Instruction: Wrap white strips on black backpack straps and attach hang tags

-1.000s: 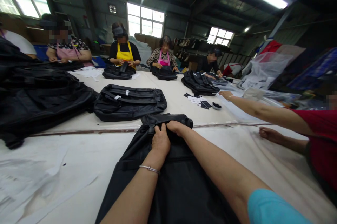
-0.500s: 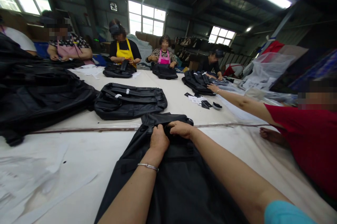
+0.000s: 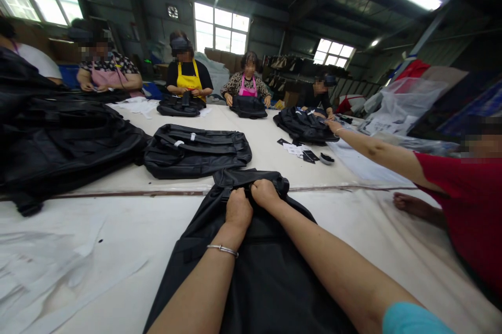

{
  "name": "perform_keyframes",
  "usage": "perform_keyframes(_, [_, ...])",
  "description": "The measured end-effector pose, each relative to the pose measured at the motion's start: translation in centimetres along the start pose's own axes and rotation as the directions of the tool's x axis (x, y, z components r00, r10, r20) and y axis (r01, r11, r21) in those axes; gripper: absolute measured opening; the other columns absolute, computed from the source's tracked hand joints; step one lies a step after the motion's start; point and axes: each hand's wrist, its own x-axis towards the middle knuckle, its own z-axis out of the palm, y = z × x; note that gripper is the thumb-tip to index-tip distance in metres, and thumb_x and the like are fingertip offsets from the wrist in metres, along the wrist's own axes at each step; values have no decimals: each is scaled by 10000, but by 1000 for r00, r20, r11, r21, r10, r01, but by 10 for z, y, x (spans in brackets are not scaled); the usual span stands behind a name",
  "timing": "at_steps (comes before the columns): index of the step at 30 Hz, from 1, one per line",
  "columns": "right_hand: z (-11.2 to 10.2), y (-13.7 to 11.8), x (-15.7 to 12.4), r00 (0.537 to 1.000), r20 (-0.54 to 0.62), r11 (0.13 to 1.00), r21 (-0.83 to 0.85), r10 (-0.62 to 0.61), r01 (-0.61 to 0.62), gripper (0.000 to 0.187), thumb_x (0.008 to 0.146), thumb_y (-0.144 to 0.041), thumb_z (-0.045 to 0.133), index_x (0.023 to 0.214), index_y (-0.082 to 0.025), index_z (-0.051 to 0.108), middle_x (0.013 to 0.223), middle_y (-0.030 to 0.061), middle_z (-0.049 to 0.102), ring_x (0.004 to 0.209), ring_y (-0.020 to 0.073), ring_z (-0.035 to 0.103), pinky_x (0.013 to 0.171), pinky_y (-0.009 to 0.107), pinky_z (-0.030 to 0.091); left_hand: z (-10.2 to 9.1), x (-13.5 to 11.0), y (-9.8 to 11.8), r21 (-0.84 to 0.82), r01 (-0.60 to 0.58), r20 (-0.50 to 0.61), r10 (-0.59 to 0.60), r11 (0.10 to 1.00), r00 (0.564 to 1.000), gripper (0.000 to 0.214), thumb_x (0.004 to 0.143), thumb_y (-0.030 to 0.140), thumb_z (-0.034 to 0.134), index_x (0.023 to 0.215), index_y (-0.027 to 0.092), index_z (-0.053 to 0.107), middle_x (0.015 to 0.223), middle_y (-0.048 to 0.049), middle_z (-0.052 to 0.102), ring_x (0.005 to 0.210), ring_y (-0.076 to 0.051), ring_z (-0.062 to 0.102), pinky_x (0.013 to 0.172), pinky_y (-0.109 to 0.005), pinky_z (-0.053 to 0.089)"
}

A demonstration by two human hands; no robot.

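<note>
A large black backpack (image 3: 274, 271) lies flat in front of me, its top end pointing away across the table. Both my hands are at that top end, close together. My left hand (image 3: 239, 209), with a silver bangle at the wrist, is closed on the backpack's edge near the opening. Beside it, my right hand (image 3: 264, 194) is curled into a fist on the same part of the backpack. The fingertips of both hands are hidden in the dark fabric. Beyond my hands lies another black backpack (image 3: 198, 153) with white wraps on its straps.
A pile of black bags (image 3: 66, 146) stands at left, above clear plastic scraps (image 3: 43, 271). Tags (image 3: 296, 150) and a tape roll (image 3: 327, 159) lie at right. A co-worker in red (image 3: 463, 208) reaches toward black bags (image 3: 304, 124). Several people work along the far side.
My right hand has closed more tightly at the backpack's top edge. The co-worker's arm at right has moved farther over the black bags. The view has shifted slightly.
</note>
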Motion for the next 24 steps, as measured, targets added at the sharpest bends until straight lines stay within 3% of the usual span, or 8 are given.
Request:
perform_keyframes(6, [-14,-5,14,974,219,998,31,-57,51,218,836,-190,546,872,-123,749,944,146,741,914,222,673,812,243,470,2,1,-4,-24,-9,-27,8,1000,1000,306,840,77,491,1111,79,635,1036,-161,669,1024,-244,620,908,-319,469])
perform_keyframes(11, [-42,-3,-7,939,317,987,134,-132,94,362,937,-318,407,938,-145,726,947,88,741,791,180,680,707,246,506,-1,2,-3,-29,5,-34,-6,1000,999,276,877,103,454,1071,89,650,1001,-162,675,984,-244,642,884,-321,481])
perform_keyframes(13, [-48,2,-23,950,262,979,161,-168,128,301,897,-306,474,978,-141,713,1012,94,729,889,200,671,796,272,509,-2,2,-2,-35,15,-38,-16,999,999,265,876,109,461,1060,95,652,992,-156,679,976,-244,646,883,-321,483])
perform_keyframes(16, [-47,10,-51,987,-6,973,169,-159,157,346,823,-234,555,1137,-129,657,1159,132,674,1070,245,614,974,352,457,-4,1,-1,-37,31,-45,-32,999,998,256,875,116,472,1052,101,656,999,-149,683,975,-238,648,886,-314,482])
perform_keyframes(19, [-35,15,-77,955,-218,949,202,-200,244,430,829,-168,515,1253,-153,586,1233,134,619,1143,234,569,1031,385,441,-6,-1,1,-26,35,-52,-36,999,998,255,882,125,466,1045,103,660,1006,-148,686,986,-234,646,892,-306,479])
perform_keyframes(21, [-24,18,-87,915,-264,914,190,-305,359,461,841,-133,479,1292,-178,561,1293,132,571,1216,228,518,1069,401,421,-8,-1,2,-22,31,-54,-32,999,998,262,886,127,454,1046,102,660,1001,-150,688,992,-234,645,892,-307,479])
perform_keyframes(24, [-6,21,-87,865,-233,876,88,-444,474,516,860,-106,436,1368,-177,497,1433,152,442,1355,254,376,1121,458,364,-10,-1,2,-28,24,-35,-25,999,999,257,888,130,451,1031,116,664,999,-142,694,997,-230,643,890,-307,477])
